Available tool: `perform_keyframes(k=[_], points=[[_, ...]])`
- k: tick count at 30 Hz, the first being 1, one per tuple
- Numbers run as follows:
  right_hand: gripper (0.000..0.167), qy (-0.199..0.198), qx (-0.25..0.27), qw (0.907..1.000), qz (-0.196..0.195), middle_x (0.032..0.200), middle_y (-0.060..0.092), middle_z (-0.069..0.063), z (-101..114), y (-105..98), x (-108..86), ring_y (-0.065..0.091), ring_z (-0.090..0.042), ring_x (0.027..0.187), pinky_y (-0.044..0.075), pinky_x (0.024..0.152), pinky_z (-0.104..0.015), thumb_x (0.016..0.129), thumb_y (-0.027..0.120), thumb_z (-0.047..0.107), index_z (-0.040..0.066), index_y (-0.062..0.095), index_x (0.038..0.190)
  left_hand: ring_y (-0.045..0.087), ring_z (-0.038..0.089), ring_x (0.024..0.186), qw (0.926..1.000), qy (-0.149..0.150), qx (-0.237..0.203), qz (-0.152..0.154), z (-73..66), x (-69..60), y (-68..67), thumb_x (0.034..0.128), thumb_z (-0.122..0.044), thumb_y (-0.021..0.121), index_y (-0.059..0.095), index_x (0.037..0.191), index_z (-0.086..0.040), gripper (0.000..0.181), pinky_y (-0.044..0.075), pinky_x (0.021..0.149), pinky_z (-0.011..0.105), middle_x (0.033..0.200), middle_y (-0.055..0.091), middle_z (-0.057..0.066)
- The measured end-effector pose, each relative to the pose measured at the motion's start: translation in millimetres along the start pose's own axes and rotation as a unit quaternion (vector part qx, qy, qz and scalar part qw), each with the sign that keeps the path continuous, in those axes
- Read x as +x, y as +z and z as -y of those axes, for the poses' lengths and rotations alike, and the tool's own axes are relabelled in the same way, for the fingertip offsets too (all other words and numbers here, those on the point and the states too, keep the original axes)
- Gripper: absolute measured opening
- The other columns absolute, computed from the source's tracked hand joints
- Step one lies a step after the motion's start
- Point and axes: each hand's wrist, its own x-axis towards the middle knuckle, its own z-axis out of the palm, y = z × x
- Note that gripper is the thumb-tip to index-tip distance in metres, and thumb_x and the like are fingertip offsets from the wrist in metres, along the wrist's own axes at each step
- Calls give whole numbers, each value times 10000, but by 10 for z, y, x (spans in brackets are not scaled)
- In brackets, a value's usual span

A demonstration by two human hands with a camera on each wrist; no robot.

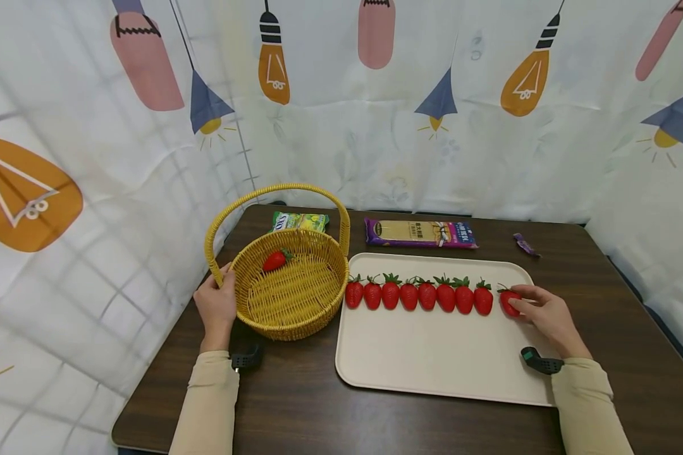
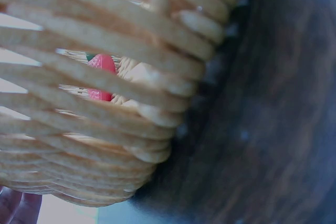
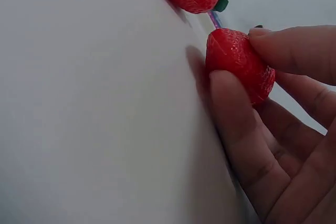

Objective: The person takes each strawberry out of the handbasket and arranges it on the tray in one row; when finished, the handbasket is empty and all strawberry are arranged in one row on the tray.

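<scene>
My right hand point(image 1: 543, 314) pinches a red strawberry point(image 3: 236, 59) between thumb and fingers, at the right end of a row on the cream tray point(image 1: 432, 360). Several more strawberries point(image 1: 427, 296) with green leaves lie side by side to its left, tips toward me. With my left hand point(image 1: 217, 304) I grip the left side of the yellow wicker basket point(image 1: 296, 332), by the foot of its tall handle. One strawberry point(image 1: 274, 260) lies inside the basket, also glimpsed through the weave in the left wrist view. The left fingertips are mostly hidden behind the basket's side.
Behind the basket lies a green snack packet point(image 1: 300, 221). A purple noodle pack point(image 1: 421, 233) is beyond the tray, and a small purple wrapped candy point(image 1: 526, 245) sits at the back right. A printed curtain point(image 1: 347, 145) hangs behind the dark wooden table point(image 1: 296, 404).
</scene>
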Motion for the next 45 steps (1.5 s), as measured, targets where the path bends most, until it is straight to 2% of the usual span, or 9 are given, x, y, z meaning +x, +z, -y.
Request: perform_keyframes(k=[6,12,17,26,34,37,41,43,45], points=[[594,-199,216,9996,-6,1327,493,-273,1,45,26,598,-13,822,555,692,-258,949,631,368,-22,491,1374,507,24,551,10000,-70,-13,-5,7,0,0,974,-306,567,716,1197,-118,328,400,529,147,961,724,205],[608,-227,534,9982,178,1325,477,-277,7,65,44,655,-48,814,560,710,-274,942,648,341,-46,472,1378,524,107,549,9999,-122,10,-26,8,-9,-1,975,-284,567,716,1197,-111,319,389,507,153,940,719,217],[612,-201,534,9981,224,1317,483,-271,21,63,48,680,-82,800,559,711,-272,946,641,346,-49,467,1380,554,92,579,9999,-144,-13,-3,-1,-8,-3,977,-294,562,715,1199,-116,323,407,521,145,969,720,213],[598,-130,520,9983,239,1295,506,-238,50,54,45,693,-115,793,555,717,-257,957,621,357,-36,473,1383,412,75,464,9999,-141,78,-42,3,-7,1,973,-293,569,725,1184,-124,312,346,457,197,741,647,234],[601,6,399,9992,21,1171,582,-24,36,-34,6,685,-113,828,539,720,-231,954,586,453,35,496,1378,419,71,469,9999,-94,90,-44,7,4,9,974,-292,571,729,1175,-119,309,354,461,193,746,652,224],[573,102,747,9970,-193,1179,590,13,11,-82,-4,649,-86,875,536,730,-213,954,573,464,69,512,1363,373,81,441,9999,-48,96,-66,13,7,10,971,-287,577,735,1163,-117,302,330,446,205,629,598,167],[544,91,1738,9840,-386,1134,617,91,40,-126,-10,604,-91,925,538,726,-198,952,604,398,39,512,1350,351,77,424,9999,10,107,-101,15,4,7,969,-267,582,739,1155,-115,287,318,439,209,576,561,121],[561,11,1877,9817,-311,1101,624,128,99,-132,-11,601,-103,931,540,726,-203,952,609,382,15,497,1362,374,68,436,9999,37,104,-93,7,4,8,970,-263,578,737,1157,-111,289,332,449,199,624,592,164],[579,-97,1599,9870,-121,1105,612,138,183,-121,-2,606,-105,931,541,736,-213,959,591,405,14,486,1373,400,59,455,9999,46,71,-81,-3,4,11,972,-263,575,735,1160,-106,293,346,463,186,689,628,200]])
